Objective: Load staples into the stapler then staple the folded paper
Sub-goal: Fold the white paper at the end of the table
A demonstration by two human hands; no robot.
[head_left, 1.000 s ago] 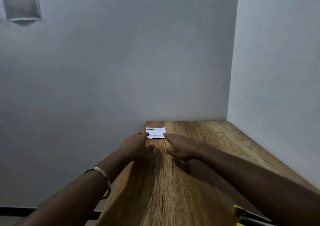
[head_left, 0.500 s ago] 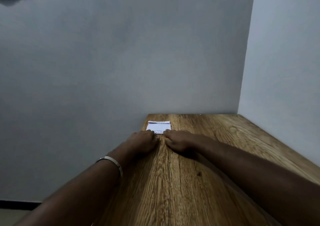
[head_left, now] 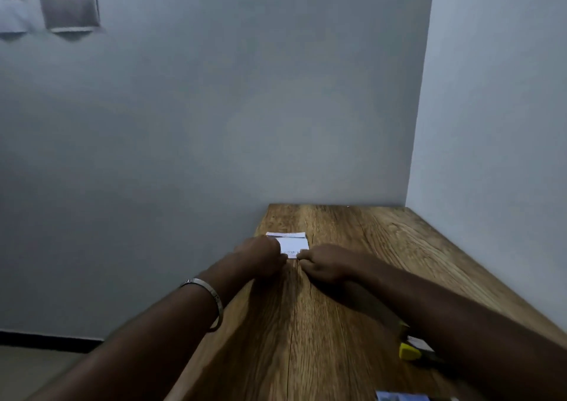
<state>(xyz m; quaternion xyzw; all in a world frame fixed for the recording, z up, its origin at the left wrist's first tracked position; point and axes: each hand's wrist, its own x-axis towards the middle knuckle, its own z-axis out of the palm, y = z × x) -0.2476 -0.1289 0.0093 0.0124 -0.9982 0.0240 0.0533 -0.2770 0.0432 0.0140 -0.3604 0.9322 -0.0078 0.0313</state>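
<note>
— What colours lead here?
— A wooden table in warm honey-brown, streaked with darker grain lines and oval knots, set against a plain pale grey-blue wall.

— And the folded paper?
— White, with a faint line of dark print near its lower edge.

— Anything bright?
— A yellow object with black and white parts, partly hidden under the right forearm; a small pale blue item at the bottom edge, too blurred to name.

— On the wrist?
— A silver bangle, plain metal sheen.

— Elsewhere?
— Greyish sheets hang on the wall, upper left; a black skirting strip meets a beige floor.
</note>
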